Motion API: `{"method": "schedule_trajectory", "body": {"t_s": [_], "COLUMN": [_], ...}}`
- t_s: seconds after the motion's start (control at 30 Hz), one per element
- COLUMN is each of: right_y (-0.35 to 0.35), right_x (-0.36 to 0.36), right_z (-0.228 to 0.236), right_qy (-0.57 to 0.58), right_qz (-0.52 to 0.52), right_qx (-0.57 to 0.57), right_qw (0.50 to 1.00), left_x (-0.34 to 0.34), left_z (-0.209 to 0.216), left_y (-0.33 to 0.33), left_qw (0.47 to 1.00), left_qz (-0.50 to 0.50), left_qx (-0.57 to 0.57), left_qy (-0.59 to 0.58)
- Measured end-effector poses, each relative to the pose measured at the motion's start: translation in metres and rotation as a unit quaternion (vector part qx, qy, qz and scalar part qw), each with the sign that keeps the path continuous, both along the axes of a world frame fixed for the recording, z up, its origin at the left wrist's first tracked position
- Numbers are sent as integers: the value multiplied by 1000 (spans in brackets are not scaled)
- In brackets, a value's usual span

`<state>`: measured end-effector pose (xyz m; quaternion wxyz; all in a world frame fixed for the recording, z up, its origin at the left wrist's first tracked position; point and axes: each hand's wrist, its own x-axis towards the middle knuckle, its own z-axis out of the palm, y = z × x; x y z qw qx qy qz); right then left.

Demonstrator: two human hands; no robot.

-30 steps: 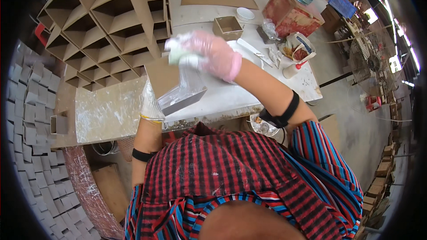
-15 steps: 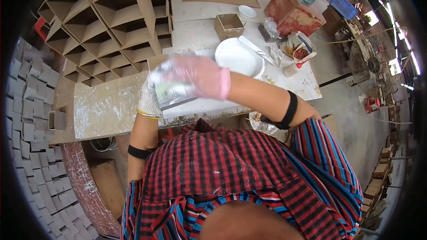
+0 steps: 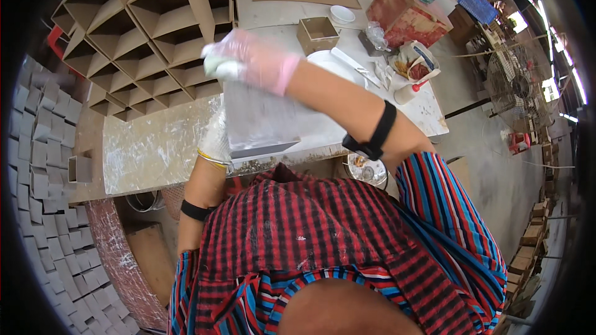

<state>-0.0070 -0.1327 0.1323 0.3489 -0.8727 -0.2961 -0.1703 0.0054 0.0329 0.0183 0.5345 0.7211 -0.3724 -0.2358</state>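
Note:
My right hand [image 3: 251,65], in a clear plastic glove with a pink cuff, closes round a pale green-white cloth [image 3: 220,65], blurred by motion. It is just past the far edge of a grey box [image 3: 261,115]. The box's top looks smeared and whitish. Against the box's left side rests my left hand [image 3: 216,136], in a white knit glove, gripping that side; its fingertips are partly hidden. To the right, a round white basin [image 3: 326,57] lies partly behind my right forearm.
Cardboard compartments [image 3: 149,31] stack up at the far left. Beyond the basin stand an open cardboard box [image 3: 318,34] and a white bowl [image 3: 343,14]. A white scraper [image 3: 354,65] lies across the basin's rim; a white bottle with a red tip [image 3: 406,93] is at right. Several grey boxes [image 3: 56,229] are piled left.
My right hand has swept away from me and slightly left with the cloth, uncovering the box's top. My left hand stays at the box's left side.

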Motion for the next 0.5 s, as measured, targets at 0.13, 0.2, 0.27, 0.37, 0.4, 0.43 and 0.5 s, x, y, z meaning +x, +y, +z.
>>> {"method": "schedule_trajectory", "body": {"t_s": [0.13, 0.2, 0.27, 0.37, 0.4, 0.43, 0.5], "right_y": [-4, 12, 19, 21, 22, 22, 14], "right_x": [-11, -36, -67, -77, -77, -72, -45], "right_z": [8, 12, 0, -3, -2, -5, -12], "right_qy": [-32, -71, -62, -31, -19, -76, -99], "right_qz": [-54, 87, 94, 82, 77, 67, 13], "right_qx": [3, -18, -108, -201, -224, -181, -160], "right_qw": [998, 994, 988, 976, 971, 978, 982], "left_x": [-10, -10, -9, -16, -15, -10, -3], "left_z": [-5, -2, 2, 23, 28, 32, 11], "left_y": [9, 20, 21, 17, 18, 19, 22], "left_qw": [785, 797, 807, 820, 919, 977, 887], "left_qz": [13, 16, 0, 19, 51, 81, 85], "left_qx": [-325, -327, -327, -309, -191, -66, -276], "left_qy": [528, 508, 492, 481, 341, 183, 361]}}
